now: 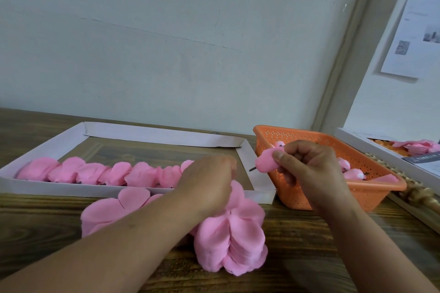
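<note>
The right hand (pixel 307 169) pinched a small pink bud (pixel 266 162) between thumb and fingers, holding it up just in front of the orange basket (pixel 371 194). The bud's thin dark stem (pixel 252 169) poked out to the left. The left hand (pixel 209 183) lay knuckles-up on the stack of pink petals (pixel 233 240) on the table (pixel 47 216). Its fingertips were hidden, so whether it gripped a petal could not be told.

The bud looked light and squashy, likely foam, so a gentle pinch at its sides seemed right, leaving the stem free. The petals looked thin and limp, and peeling off 1 probably called for a fingertip at the edge. Finished blooms (pixel 102 172) lay in 1 row in the white tray (pixel 59 189).
</note>
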Demonstrator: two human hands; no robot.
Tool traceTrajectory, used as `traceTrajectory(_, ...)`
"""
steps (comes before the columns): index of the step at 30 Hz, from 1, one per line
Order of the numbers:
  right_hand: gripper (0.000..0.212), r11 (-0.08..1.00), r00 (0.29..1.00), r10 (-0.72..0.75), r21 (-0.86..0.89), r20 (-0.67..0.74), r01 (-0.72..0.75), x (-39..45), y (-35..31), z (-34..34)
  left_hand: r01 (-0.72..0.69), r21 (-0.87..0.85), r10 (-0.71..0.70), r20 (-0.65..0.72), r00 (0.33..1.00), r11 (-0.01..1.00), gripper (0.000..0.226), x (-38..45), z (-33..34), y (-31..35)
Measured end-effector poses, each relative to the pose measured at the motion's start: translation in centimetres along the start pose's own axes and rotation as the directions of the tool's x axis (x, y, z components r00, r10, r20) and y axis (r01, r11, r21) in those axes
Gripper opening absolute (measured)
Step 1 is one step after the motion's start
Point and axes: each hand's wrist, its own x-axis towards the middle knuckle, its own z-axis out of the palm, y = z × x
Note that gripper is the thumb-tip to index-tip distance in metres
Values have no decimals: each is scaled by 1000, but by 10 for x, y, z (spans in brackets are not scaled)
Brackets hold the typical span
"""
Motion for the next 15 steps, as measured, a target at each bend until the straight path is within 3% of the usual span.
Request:
traceTrajectory(3, 11, 1000, 1000, 5, -9, 2, -5, -1, 0, 0, 82, -184, -69, 75, 995, 979, 28, 1, -1, -4)
traceTrajectory(7, 12, 1000, 1000, 1, -10, -3, -1, -1, -1, 1, 139, -292, -80, 205, 975, 946, 7, -1, -5, -4)
traceTrajectory(10, 11, 1000, 1000, 5, 28, -12, -4, -1, -3, 0, 213, -414, -126, 227, 966, 885, 24, -2, -9, -4)
traceTrajectory(12, 12, 998, 1000, 2, 59, -21, -1, -2, -3, 0, 290, -584, -180, 239, 954, 759, 28, -4, -12, -4)
traceTrajectory(15, 14, 997, 1000, -5, 79, -26, 7, -2, -4, 1, 365, -800, -181, 317, 931, 477, 23, -7, -18, -1)
